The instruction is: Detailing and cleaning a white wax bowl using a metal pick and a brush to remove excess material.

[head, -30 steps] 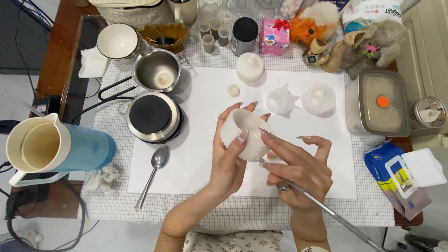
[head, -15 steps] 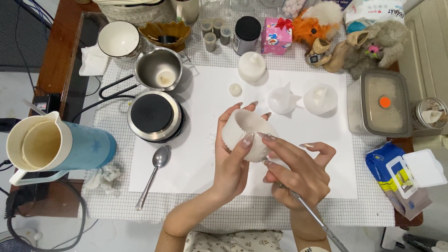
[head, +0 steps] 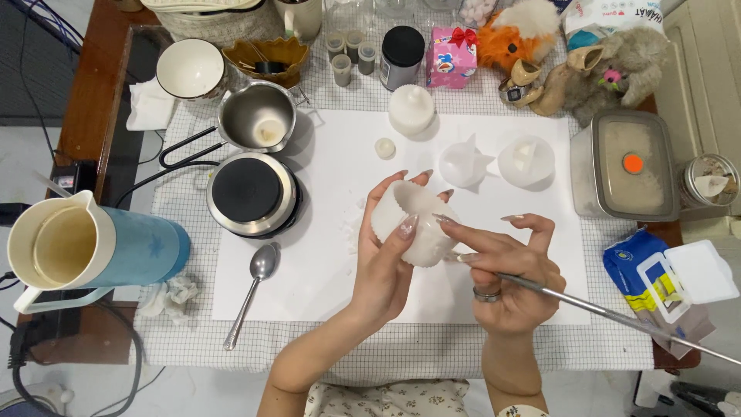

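Observation:
My left hand (head: pixel 390 259) cups a white ribbed silicone mould (head: pixel 415 222) above the white paper sheet (head: pixel 324 262), fingers wrapped round its side. My right hand (head: pixel 505 270) grips a thin metal rod (head: pixel 617 316) that slants toward the lower right, while its fingertips touch the mould's right rim. The mould's opening tilts toward the far left; what is inside is hidden.
A round electric hotplate (head: pixel 252 193), a small steel pot (head: pixel 257 117) and a spoon (head: pixel 253 293) lie left. Three more white moulds (head: pixel 465 161) stand beyond. A blue jug (head: pixel 85 243) sits far left, a lidded box (head: pixel 625 164) and blue packet (head: pixel 656 286) right.
Both hands have shifted slightly nearer and the mould has turned a little in my left hand. The rod now slants lower to the right.

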